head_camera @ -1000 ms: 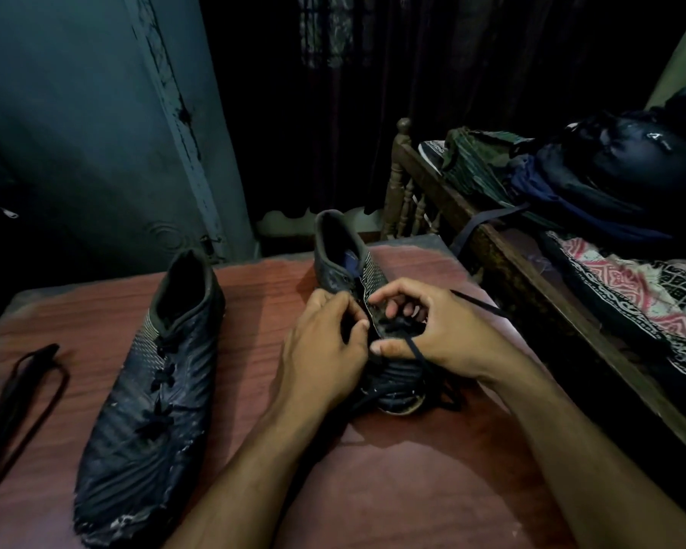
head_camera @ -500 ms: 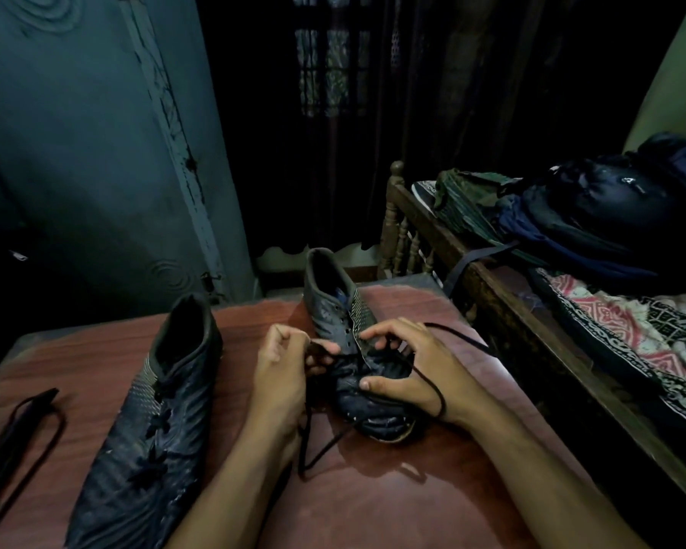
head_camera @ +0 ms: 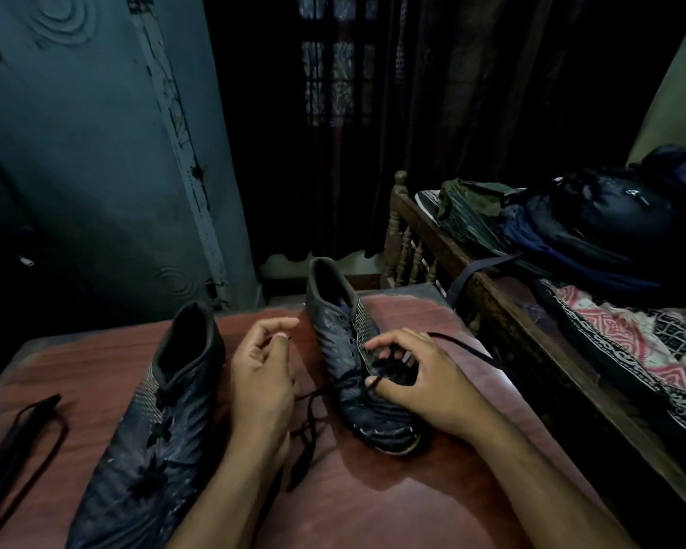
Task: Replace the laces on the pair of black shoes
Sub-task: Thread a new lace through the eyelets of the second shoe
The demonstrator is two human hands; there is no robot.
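Note:
Two black shoes lie on the red-brown table. The left shoe has black laces threaded through it. On the right shoe my right hand rests over the eyelets, with its thumb and fingers pinching a black lace. One end of that lace runs past my right hand toward the table's right edge. The other end trails loose on the table beside the toe. My left hand hovers between the shoes, fingers loosely curled and holding nothing that I can make out.
A dark strap or lace lies at the table's left edge. A wooden bed frame stands close on the right, with bags and patterned bedding on it. A blue-grey door and dark curtains stand behind the table.
My left hand has come off the right shoe and moved left, and the lace end now lies slack on the table. My right hand stays on the eyelets. The view has tilted upward.

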